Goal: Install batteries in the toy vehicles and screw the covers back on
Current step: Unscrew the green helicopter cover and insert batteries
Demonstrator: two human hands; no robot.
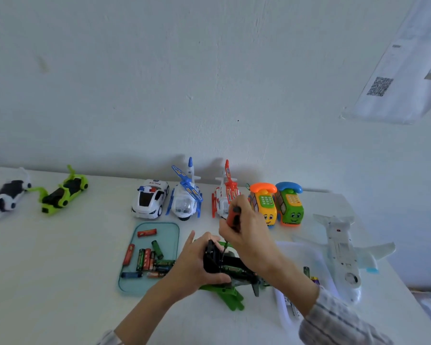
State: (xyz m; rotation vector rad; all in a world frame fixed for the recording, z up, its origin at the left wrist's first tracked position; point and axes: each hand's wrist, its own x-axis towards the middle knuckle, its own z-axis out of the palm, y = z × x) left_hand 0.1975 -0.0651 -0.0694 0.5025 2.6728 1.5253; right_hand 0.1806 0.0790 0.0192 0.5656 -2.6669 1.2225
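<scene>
A green toy vehicle (pixel 230 296) lies belly-up at the table's front middle, its black underside (pixel 215 262) showing and a green battery (pixel 234 269) seated in the open compartment. My left hand (pixel 197 265) grips the toy's black underside from the left. My right hand (pixel 246 235) holds a red-handled screwdriver (pixel 233 217) upright, its dark shaft pointing down into the underside. A teal tray (pixel 128 285) with several loose red and green batteries (pixel 147 257) lies just left of my left hand.
Along the wall stand a police car (pixel 149 199), a blue helicopter (pixel 186 195), a red helicopter (pixel 223 192) and two toy phone cars (pixel 278 202). A white plane (pixel 341 247) lies belly-up at right beside a clear tray (pixel 281 305). Green and white vehicles (pixel 60 195) lie far left.
</scene>
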